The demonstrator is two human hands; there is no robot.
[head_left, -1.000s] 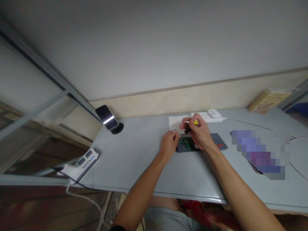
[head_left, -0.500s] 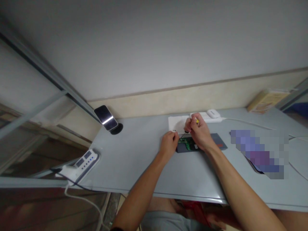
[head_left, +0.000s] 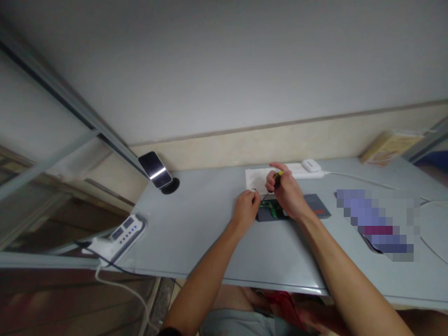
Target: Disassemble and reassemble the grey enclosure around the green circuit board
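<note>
My right hand (head_left: 287, 192) is closed around the dark handle of a screwdriver (head_left: 278, 178), which has a yellow part near its top. Its index finger points up and away from the grip. The thin shaft slants down to the left, toward the left end of an opened dark grey device (head_left: 265, 213). A green circuit board (head_left: 273, 208) shows inside that device, partly covered by my right hand. My left hand (head_left: 247, 207) is closed at the device's left end, close to the shaft's tip; what its fingertips pinch is hidden.
White paper (head_left: 252, 179) with small dark bits lies behind the device. Near it are a white power strip (head_left: 313, 174) and a white case (head_left: 311, 165). A phone on a stand (head_left: 156, 170), another power strip (head_left: 121, 239), a blurred flat object (head_left: 371, 221) and a box (head_left: 388, 147) stand around.
My right hand has turned on the screwdriver and its index finger has lifted away from the handle. My left hand and the device have stayed in place.
</note>
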